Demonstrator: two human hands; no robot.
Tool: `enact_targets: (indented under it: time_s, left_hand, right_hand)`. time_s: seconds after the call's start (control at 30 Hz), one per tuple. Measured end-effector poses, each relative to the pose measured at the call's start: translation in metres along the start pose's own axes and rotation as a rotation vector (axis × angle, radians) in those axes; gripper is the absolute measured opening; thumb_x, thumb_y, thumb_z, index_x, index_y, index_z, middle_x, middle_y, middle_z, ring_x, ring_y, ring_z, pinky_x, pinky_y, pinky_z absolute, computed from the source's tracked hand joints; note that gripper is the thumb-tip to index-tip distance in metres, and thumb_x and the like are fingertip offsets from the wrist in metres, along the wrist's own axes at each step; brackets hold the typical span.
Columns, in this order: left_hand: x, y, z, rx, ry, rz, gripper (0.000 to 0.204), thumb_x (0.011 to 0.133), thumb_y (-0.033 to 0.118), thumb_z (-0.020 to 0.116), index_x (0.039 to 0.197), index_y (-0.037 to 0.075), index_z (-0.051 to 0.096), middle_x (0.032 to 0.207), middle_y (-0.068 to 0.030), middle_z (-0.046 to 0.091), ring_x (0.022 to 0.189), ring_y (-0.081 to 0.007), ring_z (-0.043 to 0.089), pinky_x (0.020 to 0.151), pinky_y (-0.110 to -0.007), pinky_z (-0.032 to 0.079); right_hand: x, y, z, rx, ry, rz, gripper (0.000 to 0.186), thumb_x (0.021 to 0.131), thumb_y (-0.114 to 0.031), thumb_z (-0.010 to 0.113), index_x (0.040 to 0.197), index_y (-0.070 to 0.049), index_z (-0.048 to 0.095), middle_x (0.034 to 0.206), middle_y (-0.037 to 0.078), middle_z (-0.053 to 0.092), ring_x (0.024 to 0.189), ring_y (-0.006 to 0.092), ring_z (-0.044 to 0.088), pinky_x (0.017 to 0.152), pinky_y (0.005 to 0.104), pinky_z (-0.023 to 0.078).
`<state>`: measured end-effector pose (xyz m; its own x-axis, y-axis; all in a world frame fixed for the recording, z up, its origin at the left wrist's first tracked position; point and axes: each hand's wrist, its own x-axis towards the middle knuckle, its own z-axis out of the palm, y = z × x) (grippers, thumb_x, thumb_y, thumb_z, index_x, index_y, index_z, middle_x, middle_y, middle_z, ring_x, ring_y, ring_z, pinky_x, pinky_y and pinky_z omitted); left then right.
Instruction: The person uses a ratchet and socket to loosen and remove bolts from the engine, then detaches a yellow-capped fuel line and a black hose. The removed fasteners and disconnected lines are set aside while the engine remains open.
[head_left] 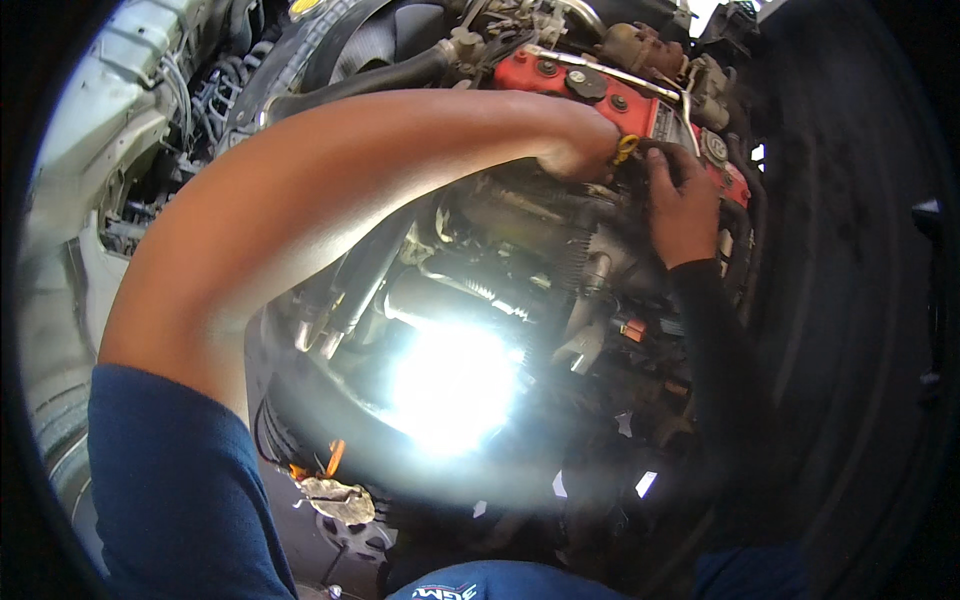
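My left arm arches over the engine bay, and my left hand (582,148) reaches down beside the red engine cover (632,118). Its fingers are hidden among the engine parts. By its wrist is a yellow dipstick loop (627,149). Across from it, my right hand (686,208) comes up in a black sleeve, thumb and fingers bent at the edge of the red cover. They close around a dark part that I cannot make out. A black round cap (586,84) sits on the cover, and a metal pipe (590,64) runs along it.
A bright light (455,385) glares in the lower engine bay and washes out the parts around it. A thick black hose (365,85) runs at the upper left, near the pale vehicle body (95,110). An orange-and-tan object (338,500) lies at the lower left.
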<state>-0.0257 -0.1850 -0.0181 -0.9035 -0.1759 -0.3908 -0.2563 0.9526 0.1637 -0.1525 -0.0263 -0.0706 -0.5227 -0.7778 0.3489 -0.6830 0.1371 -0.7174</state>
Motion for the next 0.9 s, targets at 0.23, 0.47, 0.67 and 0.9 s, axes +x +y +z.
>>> enact_targets:
  time_s: [0.23, 0.47, 0.67, 0.9]
  left_hand:
    - [0.015, -0.005, 0.02, -0.09, 0.13, 0.12, 0.042, 0.103, 0.038, 0.064, 0.109, -0.002, 0.078, 0.108, -0.0255, 0.077, 0.103, -0.043, 0.074, 0.09, -0.053, 0.056]
    - [0.039, -0.007, 0.028, 0.262, 0.052, 0.371, 0.034, 0.103, 0.023, 0.055, 0.108, 0.002, 0.081, 0.11, -0.0222, 0.078, 0.101, -0.0386, 0.075, 0.088, -0.051, 0.056]
    - [0.017, -0.007, 0.044, -0.334, 0.099, 0.041, 0.044, 0.106, 0.039, 0.058, 0.115, 0.0, 0.076, 0.107, -0.0269, 0.076, 0.101, -0.043, 0.074, 0.086, -0.053, 0.056]
    - [-0.006, -0.004, 0.033, -0.497, 0.093, -0.025, 0.041, 0.105, 0.035, 0.06, 0.124, 0.001, 0.073, 0.114, -0.0273, 0.075, 0.112, -0.0461, 0.07, 0.097, -0.054, 0.054]
  right_hand:
    - [0.001, 0.004, -0.003, -0.047, -0.035, -0.006, 0.035, 0.108, -0.028, 0.062, 0.12, 0.004, 0.073, 0.112, 0.021, 0.078, 0.104, 0.029, 0.075, 0.094, 0.0386, 0.054]
    - [0.004, 0.011, 0.001, 0.139, -0.031, 0.03, 0.035, 0.108, -0.027, 0.066, 0.121, 0.006, 0.072, 0.111, 0.016, 0.077, 0.101, 0.0209, 0.071, 0.094, 0.0351, 0.053]
    - [0.004, 0.008, -0.003, 0.073, -0.056, 0.066, 0.034, 0.107, -0.026, 0.068, 0.118, 0.006, 0.073, 0.108, 0.013, 0.078, 0.101, 0.0166, 0.07, 0.094, 0.0329, 0.053]
    - [0.006, 0.009, 0.003, 0.267, -0.11, 0.189, 0.03, 0.105, -0.02, 0.068, 0.119, 0.005, 0.074, 0.109, 0.015, 0.078, 0.101, 0.0192, 0.072, 0.093, 0.0326, 0.054]
